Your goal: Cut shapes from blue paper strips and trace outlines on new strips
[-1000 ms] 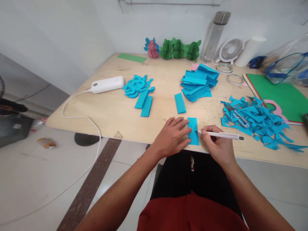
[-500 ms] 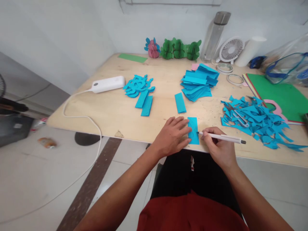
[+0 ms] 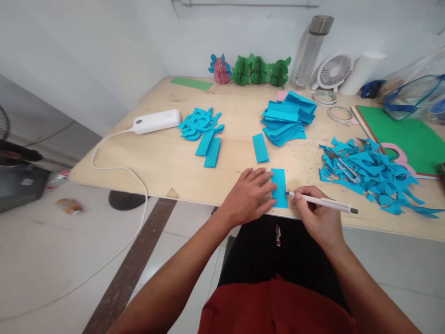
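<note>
A blue paper strip (image 3: 281,190) lies at the table's front edge, with a faint drawn outline on it. My left hand (image 3: 248,195) is spread flat, its fingertips resting on the strip's left side. In my right hand (image 3: 318,213) is a white pen (image 3: 327,201), pinched between thumb and fingers, its tip at the strip's right edge. Another blue strip (image 3: 260,148) lies just beyond. Farther back sits a stack of folded blue paper (image 3: 288,118). To the left are curved blue cut-outs (image 3: 199,123) and two more blue strips (image 3: 212,153).
On the right, blue scraps (image 3: 375,176) surround a craft knife (image 3: 347,171), near green paper sheets (image 3: 406,139). Tape rolls (image 3: 340,114), a bottle (image 3: 311,53) and a small fan (image 3: 334,72) stand behind. Paper figures (image 3: 257,71) line the wall. A white power bank (image 3: 158,121) trails a cable.
The pen has shifted slightly right and down along with my right hand. My left hand stays on the paper strip.
</note>
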A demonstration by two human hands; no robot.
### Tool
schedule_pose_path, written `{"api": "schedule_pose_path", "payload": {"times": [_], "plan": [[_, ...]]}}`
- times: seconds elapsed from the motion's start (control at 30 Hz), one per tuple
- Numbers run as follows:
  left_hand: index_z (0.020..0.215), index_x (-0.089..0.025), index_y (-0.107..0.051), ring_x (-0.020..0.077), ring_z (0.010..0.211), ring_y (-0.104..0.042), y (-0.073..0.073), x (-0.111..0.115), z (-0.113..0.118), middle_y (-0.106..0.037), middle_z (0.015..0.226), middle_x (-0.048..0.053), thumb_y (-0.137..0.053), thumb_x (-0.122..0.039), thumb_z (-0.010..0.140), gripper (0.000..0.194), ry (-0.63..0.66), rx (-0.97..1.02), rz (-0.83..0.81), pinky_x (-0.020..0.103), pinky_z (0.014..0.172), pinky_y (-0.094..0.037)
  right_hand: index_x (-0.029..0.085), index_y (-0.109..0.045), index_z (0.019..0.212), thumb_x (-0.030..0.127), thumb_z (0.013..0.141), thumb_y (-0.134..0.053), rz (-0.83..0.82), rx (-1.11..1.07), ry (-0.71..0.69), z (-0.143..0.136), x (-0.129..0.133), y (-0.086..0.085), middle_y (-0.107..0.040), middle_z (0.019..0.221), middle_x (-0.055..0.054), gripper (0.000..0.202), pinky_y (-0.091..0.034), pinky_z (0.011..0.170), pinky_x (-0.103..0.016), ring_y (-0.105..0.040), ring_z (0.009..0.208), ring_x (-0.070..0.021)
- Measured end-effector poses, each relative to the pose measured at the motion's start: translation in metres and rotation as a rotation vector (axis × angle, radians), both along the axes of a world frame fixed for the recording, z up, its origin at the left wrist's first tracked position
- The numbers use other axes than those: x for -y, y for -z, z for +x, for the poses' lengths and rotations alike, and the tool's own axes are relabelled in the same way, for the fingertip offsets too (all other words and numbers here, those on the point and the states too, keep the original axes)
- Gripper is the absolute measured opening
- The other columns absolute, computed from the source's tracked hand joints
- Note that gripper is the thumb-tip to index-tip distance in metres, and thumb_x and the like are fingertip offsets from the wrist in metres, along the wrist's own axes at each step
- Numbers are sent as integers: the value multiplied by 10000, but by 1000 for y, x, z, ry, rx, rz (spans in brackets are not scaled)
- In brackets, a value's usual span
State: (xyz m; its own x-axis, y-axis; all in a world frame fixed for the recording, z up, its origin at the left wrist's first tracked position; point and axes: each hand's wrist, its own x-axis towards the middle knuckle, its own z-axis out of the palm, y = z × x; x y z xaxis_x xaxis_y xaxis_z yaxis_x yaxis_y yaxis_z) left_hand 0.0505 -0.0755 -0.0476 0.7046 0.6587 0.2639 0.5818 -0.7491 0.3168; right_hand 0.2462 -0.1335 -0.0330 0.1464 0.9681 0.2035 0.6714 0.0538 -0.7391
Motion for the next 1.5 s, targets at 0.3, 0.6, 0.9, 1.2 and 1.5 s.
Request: {"api": "schedule_pose_path", "payload": {"times": [0.3, 0.6, 0.9, 1.2, 1.5], "plan": [[1123, -220, -610, 280, 1333, -410, 1, 0, 0, -530, 1393, 92, -497, -393, 928, 284, -2, 6, -2, 470, 1100, -303, 204, -636, 806, 364, 867, -540, -16, -16, 7, 1, 3, 1, -676, 688, -21, 197, -433, 536, -267, -585, 568, -153], [1113, -217, -611, 280, 1325, -418, 1, 0, 1, -542, 1375, 99, -494, -393, 928, 280, -7, 4, 18, 465, 1083, -313, 205, -644, 799, 334, 851, -577, -4, -252, -9, -2, 8, -2, -701, 692, -27, 155, -518, 593, -286, -666, 647, -187], [1121, -214, -609, 285, 1334, -409, 0, 0, 0, -535, 1382, 99, -492, -397, 929, 290, -13, -5, 12, 462, 1087, -307, 198, -647, 812, 317, 867, -578, -114, -215, -141, -6, 14, 1, -686, 698, -13, 148, -481, 562, -262, -665, 643, -176], [1107, -215, -617, 286, 1339, -408, 0, 0, 0, -540, 1381, 96, -498, -389, 929, 277, -12, 9, -5, 465, 1092, -301, 208, -663, 812, 285, 879, -564, -69, -86, -199, -8, 15, -2, -687, 676, 15, 142, -444, 534, -229, -614, 561, -125], [1097, -214, -620, 283, 1337, -414, 1, 0, 1, -547, 1375, 95, -502, -387, 926, 270, -13, 10, 2, 460, 1094, -304, 214, -665, 809, 278, 874, -564, -49, -54, -206, -9, 15, -2, -680, 665, 24, 136, -395, 483, -225, -552, 500, -106]]}}
